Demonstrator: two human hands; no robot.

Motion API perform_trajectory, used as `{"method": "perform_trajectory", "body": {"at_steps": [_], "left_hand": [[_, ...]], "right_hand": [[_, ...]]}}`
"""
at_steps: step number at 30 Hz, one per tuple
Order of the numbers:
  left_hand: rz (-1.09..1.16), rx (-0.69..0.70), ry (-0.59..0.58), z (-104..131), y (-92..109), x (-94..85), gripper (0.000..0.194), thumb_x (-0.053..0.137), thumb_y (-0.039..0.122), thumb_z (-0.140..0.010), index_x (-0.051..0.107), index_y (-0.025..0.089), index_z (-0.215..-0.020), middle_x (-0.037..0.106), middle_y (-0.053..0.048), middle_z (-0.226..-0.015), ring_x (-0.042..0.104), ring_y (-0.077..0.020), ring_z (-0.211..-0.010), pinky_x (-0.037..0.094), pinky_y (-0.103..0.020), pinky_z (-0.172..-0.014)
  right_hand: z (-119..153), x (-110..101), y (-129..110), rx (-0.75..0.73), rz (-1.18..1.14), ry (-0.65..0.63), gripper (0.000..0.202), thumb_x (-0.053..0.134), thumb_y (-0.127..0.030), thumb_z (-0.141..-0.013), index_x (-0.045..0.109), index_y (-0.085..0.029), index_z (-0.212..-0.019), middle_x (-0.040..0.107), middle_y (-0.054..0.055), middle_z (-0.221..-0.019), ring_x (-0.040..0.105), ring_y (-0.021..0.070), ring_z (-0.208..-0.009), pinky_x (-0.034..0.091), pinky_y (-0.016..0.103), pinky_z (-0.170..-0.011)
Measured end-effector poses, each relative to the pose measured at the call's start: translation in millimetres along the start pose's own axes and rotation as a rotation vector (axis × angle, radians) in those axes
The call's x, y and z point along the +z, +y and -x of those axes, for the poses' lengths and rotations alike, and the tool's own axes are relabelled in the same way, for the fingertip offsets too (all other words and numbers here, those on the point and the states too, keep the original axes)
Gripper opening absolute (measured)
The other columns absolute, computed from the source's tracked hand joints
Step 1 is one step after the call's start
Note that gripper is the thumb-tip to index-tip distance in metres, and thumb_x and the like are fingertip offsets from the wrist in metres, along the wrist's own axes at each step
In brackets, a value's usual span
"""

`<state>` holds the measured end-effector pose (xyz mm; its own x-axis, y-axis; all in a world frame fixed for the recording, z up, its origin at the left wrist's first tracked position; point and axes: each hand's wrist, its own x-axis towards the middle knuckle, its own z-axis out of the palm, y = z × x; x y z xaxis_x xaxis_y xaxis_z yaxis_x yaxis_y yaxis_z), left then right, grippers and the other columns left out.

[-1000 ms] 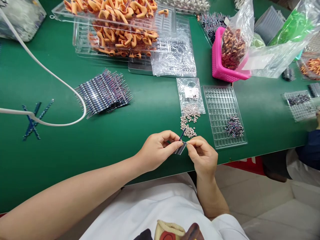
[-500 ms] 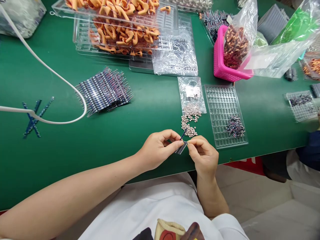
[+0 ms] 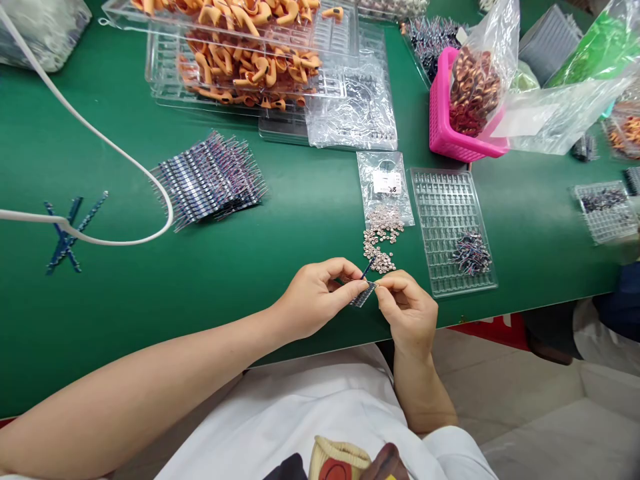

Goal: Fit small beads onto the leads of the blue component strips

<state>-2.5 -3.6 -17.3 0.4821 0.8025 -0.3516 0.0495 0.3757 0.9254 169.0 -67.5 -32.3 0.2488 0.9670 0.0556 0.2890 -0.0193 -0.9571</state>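
My left hand (image 3: pixel 317 297) pinches a small dark circuit board panel (image 3: pixel 364 294) between thumb and fingers, near the table's front edge. A thin blue strip sticks up from the same grip. My right hand (image 3: pixel 407 308) is closed at the panel's right end, thumb against fingertips; whatever is between them is too small to make out. Just beyond the hands lie many small round pale metal parts (image 3: pixel 381 247), spilling from a clear labelled bag (image 3: pixel 385 180). To the right, a clear ribbed tray (image 3: pixel 440 207) bears a heap of small wired pieces (image 3: pixel 471 254).
Stacked wired board panels (image 3: pixel 213 179) lie left, beside a white cable (image 3: pixel 125 157) and crossed blue strips (image 3: pixel 65 243). Behind are clear trays of orange shells (image 3: pixel 250 63) and a pink basket (image 3: pixel 440 127) with bagged copper-coloured parts. Another person's dark clothing (image 3: pixel 623 303) shows far right.
Both hands keep nearly the same grip and place at the panel. The whole view has shifted very slightly; nothing else has visibly moved.
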Motion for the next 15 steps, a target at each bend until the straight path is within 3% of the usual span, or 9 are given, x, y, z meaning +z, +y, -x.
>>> {"method": "perform_trajectory", "body": {"at_steps": [15], "left_hand": [[-0.047,0.009,-0.012,-0.6,0.7,-1.3,0.02,0.069,0.036,-0.084,0.066,0.017,-0.081,0.065,0.0,-0.073,0.058,-0.0118,-0.062,0.049,-0.024,-0.062]], "right_hand": [[-0.1,-1.6,0.5,0.004,-0.036,-0.035,0.009,0.067,-0.024,-0.091,0.072,-0.022,-0.083,0.062,0.001,-0.078,0.051,0.0135,-0.063,0.039,0.028,-0.055]]}}
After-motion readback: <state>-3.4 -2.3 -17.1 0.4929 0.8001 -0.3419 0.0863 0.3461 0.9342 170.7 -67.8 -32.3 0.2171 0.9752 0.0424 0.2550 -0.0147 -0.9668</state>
